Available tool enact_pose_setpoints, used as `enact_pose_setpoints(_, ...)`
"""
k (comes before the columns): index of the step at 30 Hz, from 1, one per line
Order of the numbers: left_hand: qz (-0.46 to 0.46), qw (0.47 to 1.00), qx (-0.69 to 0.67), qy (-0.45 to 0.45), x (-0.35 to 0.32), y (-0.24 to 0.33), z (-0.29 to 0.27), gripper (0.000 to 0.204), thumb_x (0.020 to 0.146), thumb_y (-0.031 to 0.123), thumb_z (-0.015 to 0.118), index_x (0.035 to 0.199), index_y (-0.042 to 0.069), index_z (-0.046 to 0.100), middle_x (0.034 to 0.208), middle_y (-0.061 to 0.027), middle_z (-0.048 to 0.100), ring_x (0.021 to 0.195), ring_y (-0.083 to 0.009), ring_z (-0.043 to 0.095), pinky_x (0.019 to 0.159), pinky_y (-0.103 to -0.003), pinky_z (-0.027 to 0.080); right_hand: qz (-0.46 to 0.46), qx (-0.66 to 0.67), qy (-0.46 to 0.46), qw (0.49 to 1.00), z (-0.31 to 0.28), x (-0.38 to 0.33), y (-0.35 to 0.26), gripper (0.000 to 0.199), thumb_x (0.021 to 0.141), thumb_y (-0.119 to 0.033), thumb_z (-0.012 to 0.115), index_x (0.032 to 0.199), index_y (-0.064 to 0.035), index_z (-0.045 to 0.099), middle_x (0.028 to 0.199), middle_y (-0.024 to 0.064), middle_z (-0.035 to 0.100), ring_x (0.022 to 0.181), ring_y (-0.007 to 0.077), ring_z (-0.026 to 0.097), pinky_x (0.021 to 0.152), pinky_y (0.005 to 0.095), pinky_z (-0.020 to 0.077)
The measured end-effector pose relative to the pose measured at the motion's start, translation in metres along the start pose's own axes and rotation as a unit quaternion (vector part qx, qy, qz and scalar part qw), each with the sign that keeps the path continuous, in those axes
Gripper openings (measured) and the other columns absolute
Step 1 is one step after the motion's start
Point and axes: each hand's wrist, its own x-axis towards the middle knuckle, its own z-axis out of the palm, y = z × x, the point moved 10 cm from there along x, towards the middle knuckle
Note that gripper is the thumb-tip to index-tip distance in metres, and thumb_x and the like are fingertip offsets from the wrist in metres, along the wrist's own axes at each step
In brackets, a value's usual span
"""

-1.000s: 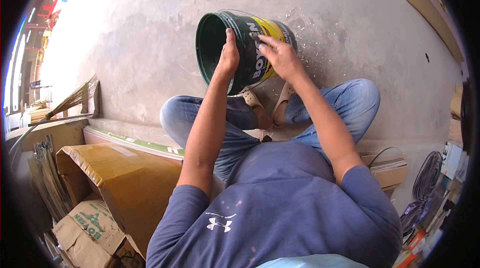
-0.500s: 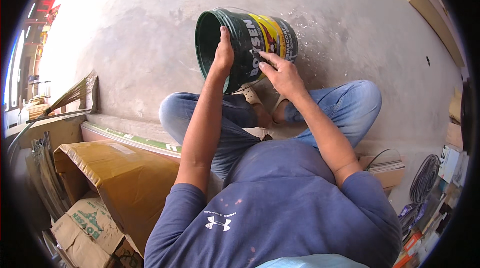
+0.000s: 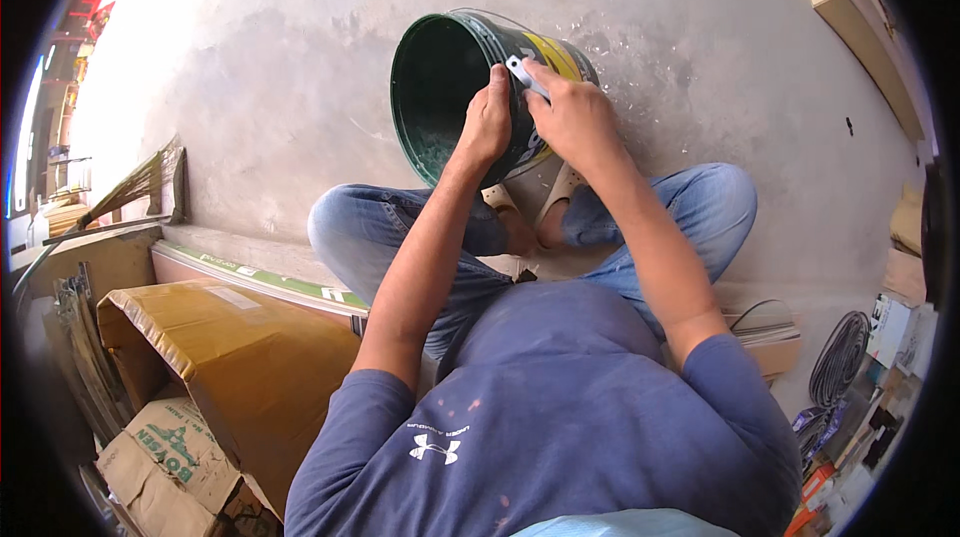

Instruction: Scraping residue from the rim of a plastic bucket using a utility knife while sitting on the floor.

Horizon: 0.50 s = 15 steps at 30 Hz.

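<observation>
The concrete floor (image 3: 300, 87) fills most of the view, grey and mottled, washed out to white glare at the upper left so nothing there can be read. The person sits cross-legged on it in blue jeans and a faded blue shirt; the shirt's lower part is cut off by the bottom edge. At the lower left, brown cardboard boxes (image 3: 230, 367) lie open and crumpled, partly cropped by the dark rim, with a long flat strip (image 3: 260, 277) running along the floor beside them. A broom (image 3: 140, 187) lies near the left edge. A pale wooden plank (image 3: 850, 17) leans at the upper right, and cluttered goods at the lower right, among them a coil of dark wire (image 3: 835, 357), are too bent by the lens to sort out.

The dark green plastic bucket (image 3: 460, 97) lies tilted on its side just beyond the crossed feet, mouth facing left toward the camera, its glossy wall bearing a yellow label largely hidden behind both hands. Its inside is dark with pale specks at the bottom.

The left hand (image 3: 487, 122) curls closed over the bucket's rim. The right hand (image 3: 570, 117) is closed around a small pale blade-like tool (image 3: 525, 75), pressed against the bucket's outer wall; only the tool's tip shows.
</observation>
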Motion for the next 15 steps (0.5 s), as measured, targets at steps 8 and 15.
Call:
enact_pose_setpoints(8,0.037,0.994,0.096,-0.018,-0.009,0.024,0.037,0.066,0.115,0.046,0.027,0.107,-0.005,0.068,0.099,-0.0343,0.069,0.103,-0.0541,0.064,0.089,-0.054,0.049,-0.045,-0.154,0.024,0.987,-0.021,0.038,-0.003,0.041,0.094,-0.020,0.066,0.135,-0.0142,0.068,0.088,0.0218,0.075,0.084,0.0392,0.074,0.077,0.0501,0.0599)
enact_pose_setpoints(15,0.032,0.990,0.140,-0.008,-0.013,0.033,0.031,0.063,0.114,0.043,0.028,0.097,-0.005,0.066,0.092,-0.0344,0.067,0.098,-0.0559,0.063,0.084,-0.057,0.048,0.057,-0.113,-0.070,0.989,-0.029,-0.007,0.006,0.048,0.096,-0.024,0.067,0.144,-0.0198,0.062,0.095,0.0249,0.074,0.091,0.0431,0.074,0.084,0.0541,0.0576)
